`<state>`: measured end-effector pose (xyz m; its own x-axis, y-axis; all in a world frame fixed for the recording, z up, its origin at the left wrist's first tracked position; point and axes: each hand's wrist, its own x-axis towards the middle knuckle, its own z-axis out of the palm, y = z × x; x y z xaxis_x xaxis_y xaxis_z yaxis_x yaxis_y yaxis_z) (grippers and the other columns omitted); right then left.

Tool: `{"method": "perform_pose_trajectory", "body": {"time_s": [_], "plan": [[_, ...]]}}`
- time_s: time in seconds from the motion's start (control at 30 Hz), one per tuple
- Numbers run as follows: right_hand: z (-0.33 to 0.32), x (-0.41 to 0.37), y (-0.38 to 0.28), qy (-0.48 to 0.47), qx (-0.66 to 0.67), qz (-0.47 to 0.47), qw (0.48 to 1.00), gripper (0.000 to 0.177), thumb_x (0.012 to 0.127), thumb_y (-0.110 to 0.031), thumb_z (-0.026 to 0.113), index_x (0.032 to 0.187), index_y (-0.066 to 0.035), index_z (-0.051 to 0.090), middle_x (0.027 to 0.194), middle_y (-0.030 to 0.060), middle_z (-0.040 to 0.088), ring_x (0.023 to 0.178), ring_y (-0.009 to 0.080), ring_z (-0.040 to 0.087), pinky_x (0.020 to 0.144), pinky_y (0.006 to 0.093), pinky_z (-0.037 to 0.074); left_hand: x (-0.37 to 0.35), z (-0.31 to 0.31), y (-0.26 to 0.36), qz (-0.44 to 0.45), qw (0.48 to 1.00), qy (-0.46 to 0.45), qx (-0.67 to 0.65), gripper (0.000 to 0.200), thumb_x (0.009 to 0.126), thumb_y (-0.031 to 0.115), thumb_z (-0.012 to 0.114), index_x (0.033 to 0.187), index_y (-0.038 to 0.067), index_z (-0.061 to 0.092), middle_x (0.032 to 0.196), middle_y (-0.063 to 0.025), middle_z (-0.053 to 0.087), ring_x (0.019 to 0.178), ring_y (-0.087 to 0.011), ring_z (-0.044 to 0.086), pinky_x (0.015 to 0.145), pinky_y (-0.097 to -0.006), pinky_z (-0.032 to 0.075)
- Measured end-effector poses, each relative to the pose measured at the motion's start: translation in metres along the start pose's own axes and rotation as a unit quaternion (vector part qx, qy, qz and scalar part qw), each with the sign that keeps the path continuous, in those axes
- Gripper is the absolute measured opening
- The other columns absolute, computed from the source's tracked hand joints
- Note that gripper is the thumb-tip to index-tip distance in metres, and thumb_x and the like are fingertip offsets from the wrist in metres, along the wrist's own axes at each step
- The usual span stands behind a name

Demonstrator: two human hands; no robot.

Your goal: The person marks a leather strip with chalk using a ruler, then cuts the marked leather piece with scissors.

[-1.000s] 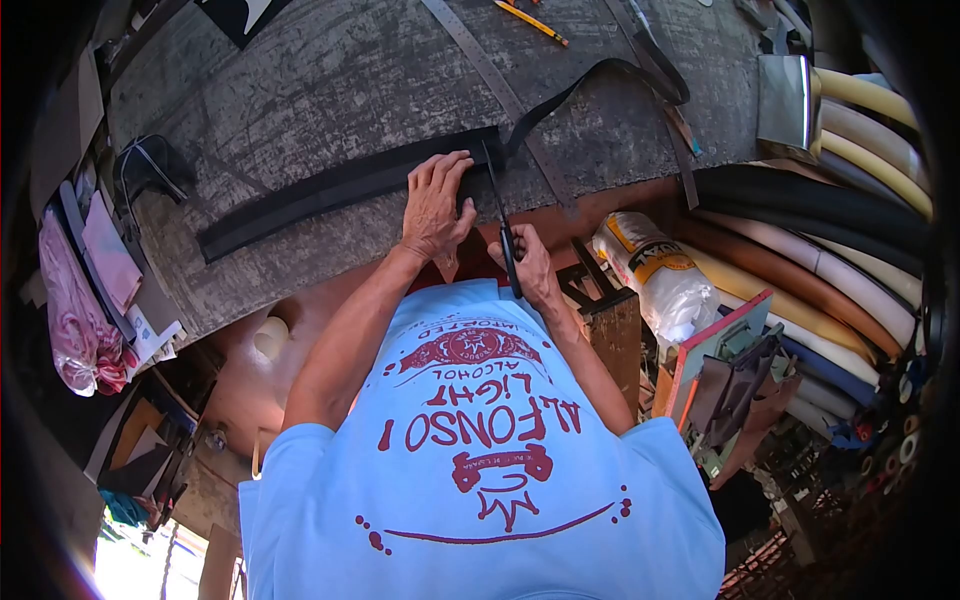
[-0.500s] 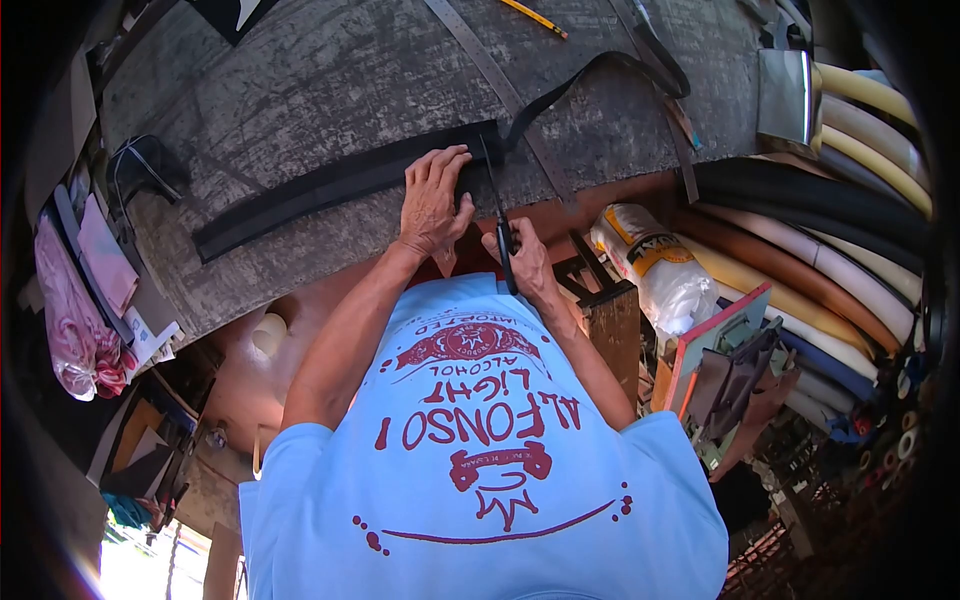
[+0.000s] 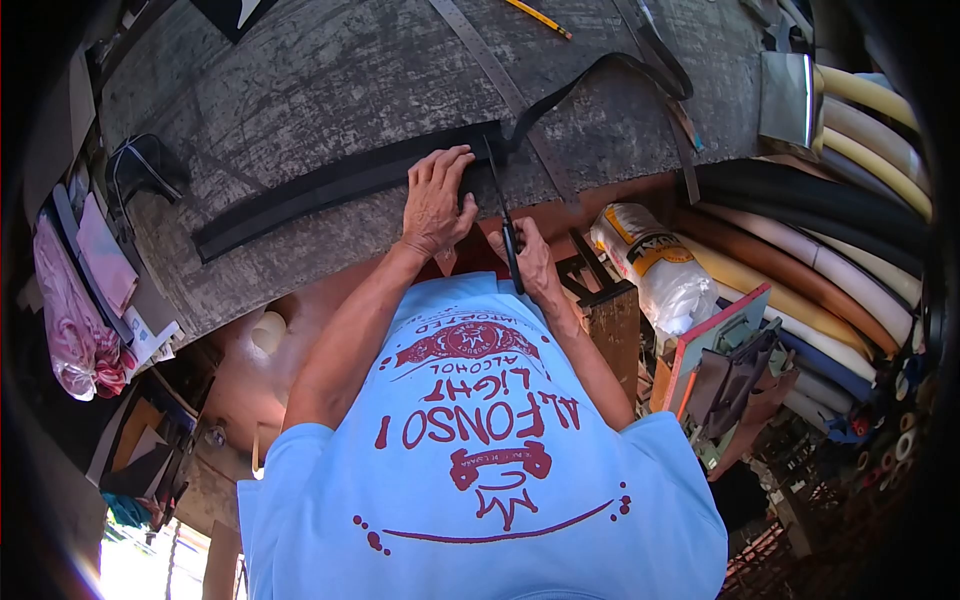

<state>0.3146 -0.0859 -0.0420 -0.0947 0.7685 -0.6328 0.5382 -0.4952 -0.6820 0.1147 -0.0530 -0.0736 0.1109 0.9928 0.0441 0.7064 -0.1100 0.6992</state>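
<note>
A long black strip (image 3: 330, 196) of what looks like leather or fabric lies along the near side of the dark worktable. My left hand (image 3: 437, 200) rests on it near its right end, fingers stretched out and pressing down. In my right hand (image 3: 530, 262) is a pair of scissors (image 3: 505, 215), held by the handles at the table's front edge. Its blades reach up across the strip's right end, just right of my left fingertips. A narrower black strap (image 3: 560, 92) curves away from that end over a metal ruler (image 3: 490, 68).
A yellow pencil (image 3: 540, 18) lies at the far side of the worktable (image 3: 330, 110). A black piece with pale piping (image 3: 145, 170) sits at the left. Rolls of material (image 3: 800, 250) are stacked at the right, beside a plastic-wrapped bundle (image 3: 650, 260).
The scissors and my right hand have shifted very slightly to the right. My left hand stays on the black strip.
</note>
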Motion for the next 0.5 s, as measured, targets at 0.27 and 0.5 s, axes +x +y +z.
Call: {"method": "perform_pose_trajectory", "body": {"time_s": [0.27, 0.5], "plan": [[-0.0003, 0.0009, 0.0016, -0.002, -0.005, 0.0, 1.0, 0.072, 0.081, -0.063, 0.076, 0.106, 0.001, 0.056, 0.087, 0.0164, 0.065, 0.081, 0.0294, 0.064, 0.075, 0.0407, 0.052, -0.0005, 0.0018, -0.001, 0.002, 1.0, 0.003, 0.005, 0.063, 0.076, 0.013, 0.065, 0.137, 0.005, 0.047, 0.145, -0.0094, 0.046, 0.133, -0.0326, 0.041, 0.113, -0.0473, 0.03], [-0.0004, 0.0011, 0.0029, -0.003, -0.003, 0.0, 1.0, 0.072, 0.081, -0.064, 0.075, 0.106, 0.001, 0.056, 0.086, 0.0159, 0.064, 0.08, 0.0287, 0.064, 0.074, 0.0404, 0.052, -0.0005, 0.0017, -0.0002, 0.002, 1.0, 0.006, 0.011, 0.064, 0.076, 0.013, 0.065, 0.136, 0.005, 0.047, 0.144, -0.0094, 0.046, 0.133, -0.0324, 0.041, 0.112, -0.0475, 0.031]]}}
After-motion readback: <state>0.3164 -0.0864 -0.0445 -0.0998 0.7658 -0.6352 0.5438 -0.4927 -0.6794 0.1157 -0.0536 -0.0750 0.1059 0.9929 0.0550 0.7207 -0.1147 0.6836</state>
